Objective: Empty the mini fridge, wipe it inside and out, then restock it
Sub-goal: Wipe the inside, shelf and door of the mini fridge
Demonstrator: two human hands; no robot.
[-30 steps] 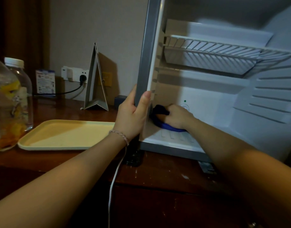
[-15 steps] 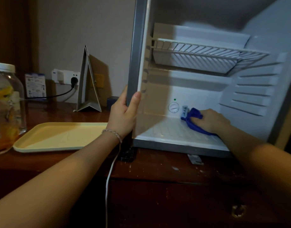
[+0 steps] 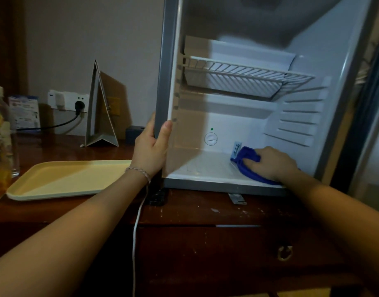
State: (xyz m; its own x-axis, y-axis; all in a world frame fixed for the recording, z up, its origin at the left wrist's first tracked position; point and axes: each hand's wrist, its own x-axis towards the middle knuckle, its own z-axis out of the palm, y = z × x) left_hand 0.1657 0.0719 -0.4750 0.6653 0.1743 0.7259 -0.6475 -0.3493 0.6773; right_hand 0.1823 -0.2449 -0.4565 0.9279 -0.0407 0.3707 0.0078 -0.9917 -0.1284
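- Fridge: stood open on a dark wooden cabinet; the interior is seen bare except for one wire shelf set high up.
- Left hand: wrapped round the fridge's left front edge, thumb on the inner face, fingers behind the grey frame. The grip is unchanged from both earlier frames. A beaded bracelet is worn at the wrist.
- Right hand: laid over a blue cloth, fingers curled on top of it, pressing it to the floor of the fridge at the right front corner.
- Cloth: one second ago it was held at the left rear of the floor, by the left wall; half a second ago at mid-floor, right of the dial; it is now found further right and nearer the front lip. A pale label is seen at its left end.
- Dial: on the back wall, now well clear of the cloth, with a green dot above it.
- Tray: cream, lying on the cabinet left of the fridge, apart from it.
- Bottles: at the far left edge, partly cut off.
- Folded card: stood upright behind the tray.
- Socket: on the wall, with a black plug in it.
- White cable: hung down from beside the left wrist.
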